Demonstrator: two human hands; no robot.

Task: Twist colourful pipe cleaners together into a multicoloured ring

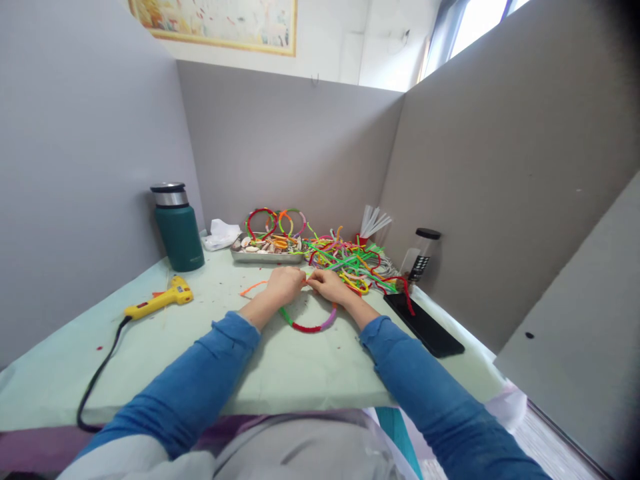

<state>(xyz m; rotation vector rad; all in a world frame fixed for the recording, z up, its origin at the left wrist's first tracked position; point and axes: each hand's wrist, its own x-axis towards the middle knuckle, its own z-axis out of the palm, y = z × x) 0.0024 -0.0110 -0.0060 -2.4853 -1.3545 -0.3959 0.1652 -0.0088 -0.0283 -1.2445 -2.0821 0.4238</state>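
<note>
A ring wrapped in coloured pipe cleaners (pixel 306 329) rests on the table between my forearms, its green, red and purple near side showing. At its far side my left hand (pixel 286 285) and my right hand (pixel 327 287) meet, fingers closed in a pinch. Between the fingertips runs an orange pipe cleaner (pixel 254 288), whose loose end sticks out to the left beyond my left hand. My hands hide the far part of the ring.
At left are a yellow glue gun (pixel 160 301) with a black cord and a green bottle (pixel 177 230). Behind stand a metal tray (pixel 267 256) of shells, finished-looking rings (pixel 262 223) and a pipe-cleaner heap (pixel 345 257). At right lie a black slab (pixel 425 327) and a clear jar (pixel 420 257).
</note>
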